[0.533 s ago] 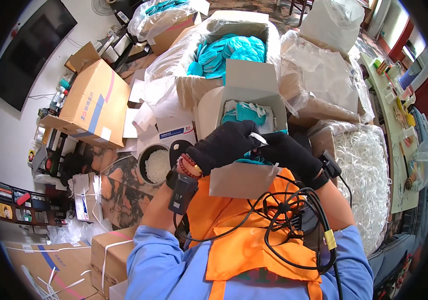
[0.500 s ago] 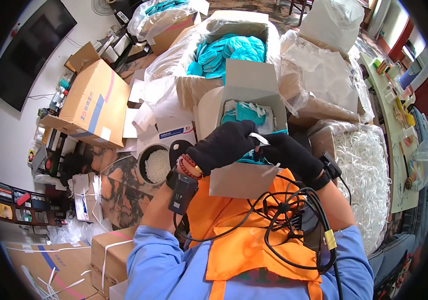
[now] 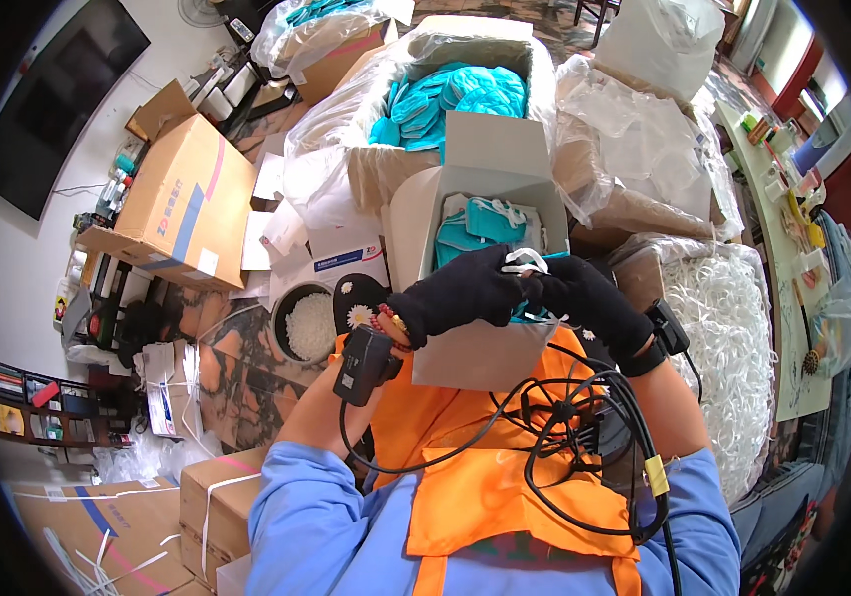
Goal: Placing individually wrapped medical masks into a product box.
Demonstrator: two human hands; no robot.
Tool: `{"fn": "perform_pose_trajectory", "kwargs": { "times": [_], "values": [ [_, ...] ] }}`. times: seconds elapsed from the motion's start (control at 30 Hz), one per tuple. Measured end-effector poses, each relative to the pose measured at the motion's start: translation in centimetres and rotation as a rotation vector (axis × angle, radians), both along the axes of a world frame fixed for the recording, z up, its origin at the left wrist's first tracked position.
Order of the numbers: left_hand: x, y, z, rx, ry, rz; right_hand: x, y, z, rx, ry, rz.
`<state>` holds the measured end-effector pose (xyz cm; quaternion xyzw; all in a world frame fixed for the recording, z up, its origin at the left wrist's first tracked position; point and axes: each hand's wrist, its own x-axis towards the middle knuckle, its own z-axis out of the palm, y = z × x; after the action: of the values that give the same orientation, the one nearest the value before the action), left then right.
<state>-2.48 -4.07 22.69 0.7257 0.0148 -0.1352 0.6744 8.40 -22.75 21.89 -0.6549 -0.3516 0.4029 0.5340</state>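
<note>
My left hand (image 3: 457,295) and my right hand (image 3: 592,298), both in black gloves, meet over the near side of an open white-grey carton (image 3: 498,147). Between their closed fingers is a white elastic strap (image 3: 524,260), bent into a loop. Some teal fabric shows beneath the gloves, but what it belongs to is mostly hidden. Inside the carton lie teal face masks (image 3: 480,226) with white straps. The carton's near flap (image 3: 473,357) hangs toward my orange apron (image 3: 505,487).
Beyond the carton stands a plastic-lined box of teal mask pieces (image 3: 460,99). A box heaped with white straps (image 3: 718,348) is at my right. On the left are a bowl of small white pieces (image 3: 312,328) and a brown carton (image 3: 182,194). Black cables (image 3: 544,447) cross my apron.
The white strap, a single short strip before, now stands as a loop between my fingers. My left hand has shifted slightly right and its wrist has turned.
</note>
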Motion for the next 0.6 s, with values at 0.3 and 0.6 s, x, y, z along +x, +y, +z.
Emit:
{"fn": "perform_pose_trajectory", "kwargs": {
  "times": [0.3, 0.6],
  "values": [
    [1.7, -2.0, -2.2, 0.413, -0.232, 0.367, -1.2, -0.3, 0.5, -0.058, 0.025, -0.005],
    [1.6, -0.9, -6.1, 0.921, -0.940, 0.384, -2.8, -0.4, -0.3, 0.057, 0.153, -0.198]
  ]
}}
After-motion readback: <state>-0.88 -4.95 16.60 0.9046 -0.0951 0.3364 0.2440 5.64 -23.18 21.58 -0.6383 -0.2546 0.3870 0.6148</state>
